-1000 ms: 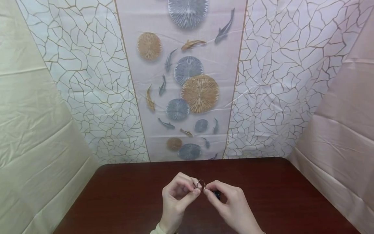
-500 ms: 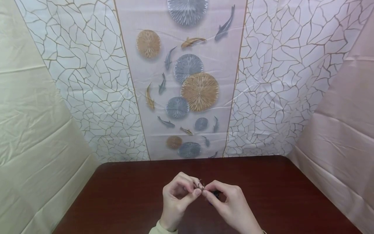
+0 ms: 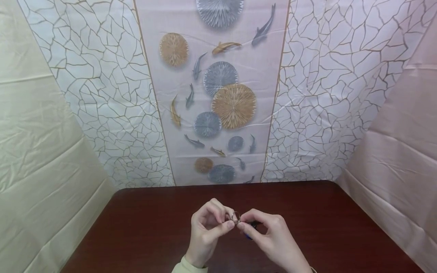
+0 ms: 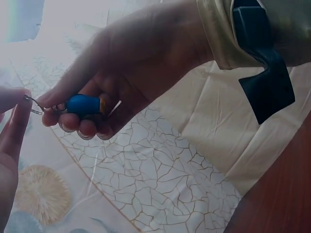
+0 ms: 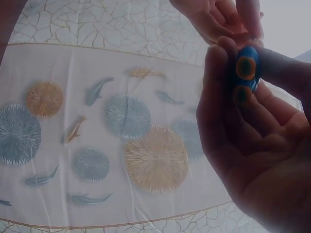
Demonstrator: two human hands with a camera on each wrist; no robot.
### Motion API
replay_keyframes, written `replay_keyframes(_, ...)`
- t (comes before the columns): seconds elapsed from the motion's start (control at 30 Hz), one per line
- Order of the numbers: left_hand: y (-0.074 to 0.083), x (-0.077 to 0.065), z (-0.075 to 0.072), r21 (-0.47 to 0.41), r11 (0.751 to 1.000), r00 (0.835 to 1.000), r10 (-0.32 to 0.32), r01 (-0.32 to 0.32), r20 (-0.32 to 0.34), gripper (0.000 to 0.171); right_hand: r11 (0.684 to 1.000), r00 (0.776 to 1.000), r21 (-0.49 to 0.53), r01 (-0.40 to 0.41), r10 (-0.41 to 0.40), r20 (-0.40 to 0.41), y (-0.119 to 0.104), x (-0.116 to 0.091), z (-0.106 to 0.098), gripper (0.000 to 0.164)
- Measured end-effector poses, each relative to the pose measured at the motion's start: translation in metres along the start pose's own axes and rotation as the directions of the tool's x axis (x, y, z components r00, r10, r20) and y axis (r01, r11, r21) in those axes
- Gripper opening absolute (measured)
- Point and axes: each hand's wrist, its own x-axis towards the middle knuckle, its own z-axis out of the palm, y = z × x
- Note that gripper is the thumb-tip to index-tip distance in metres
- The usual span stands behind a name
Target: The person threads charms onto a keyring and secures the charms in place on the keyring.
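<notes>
Both hands meet above the dark red table, fingertips close together around a thin metal key ring point(image 4: 35, 101). My left hand point(image 3: 208, 233) pinches the ring's left side between thumb and forefinger. In the left wrist view, a blue charm point(image 4: 82, 104) with an orange end hangs from short chain links against that hand's curled fingers. My right hand point(image 3: 271, 235) pinches the ring's other side. A second blue piece point(image 5: 251, 56), bearing two orange-rimmed dark rounds, lies within the right hand's fingers; in the head view they mostly hide it.
The dark red table point(image 3: 153, 223) has rounded far corners. Behind it hangs a patterned cloth point(image 3: 235, 151) with fish and round motifs. Plain pale cloth point(image 3: 51, 151) slopes down on the left, and pinkish cloth point(image 3: 385, 163) on the right.
The key ring has turned between the fingertips, from face-on to edge-on and partly back. More blue shows below the right hand. Both hands keep their pinch, with only small shifts.
</notes>
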Motion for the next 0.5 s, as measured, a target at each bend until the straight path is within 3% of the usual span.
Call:
replay_keyframes(0.27, -0.001, -0.001, 0.002, -0.047, 0.998, 0.999, -0.049, 0.050, 0.016, 0.023, 0.984, 0.991, 0.171, -0.047, 0.025, 0.128, 0.007, -0.001, -0.007, 0.016)
replay_keyframes(0.5, -0.001, -0.001, 0.004, -0.043, 0.995, 0.995, -0.095, 0.094, -0.032, 0.022, 0.969, 0.986, 0.232, -0.087, 0.051, 0.156, 0.008, -0.001, -0.012, 0.009)
